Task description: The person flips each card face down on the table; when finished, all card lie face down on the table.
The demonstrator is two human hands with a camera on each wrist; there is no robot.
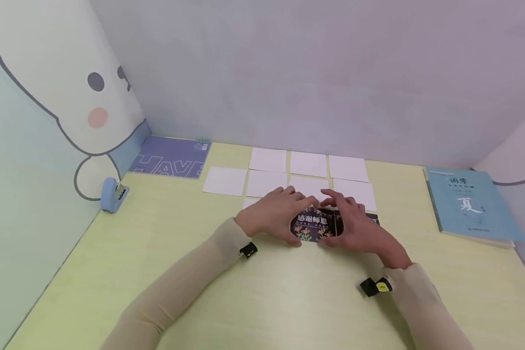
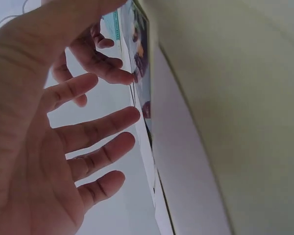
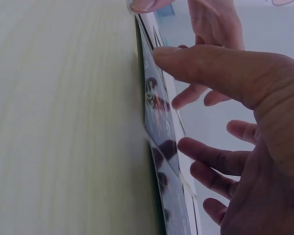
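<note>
A dark card [image 1: 307,231] with white lettering and printed flowers lies flat between my hands. My left hand [image 1: 277,214] is at its left side, thumb near the lower edge and fingers spread above the white cards. Opposite it, my right hand [image 1: 354,226] arches over the card's right part, thumb at the near edge, fingers at the far side. Both hands' fingers look loosely bent and spread in the wrist views; whether each fingertip touches the card is hard to tell. A second dark card [image 1: 373,218] adjoins it, mostly covered by the right hand.
White cards [image 1: 267,183] lie in rows behind the hands. A purple HAVE-lettered booklet [image 1: 170,156] is at back left, with a blue stapler [image 1: 110,195] near the left wall. At right lies a blue book [image 1: 470,204]. A wall [image 1: 306,73] closes off the table's back.
</note>
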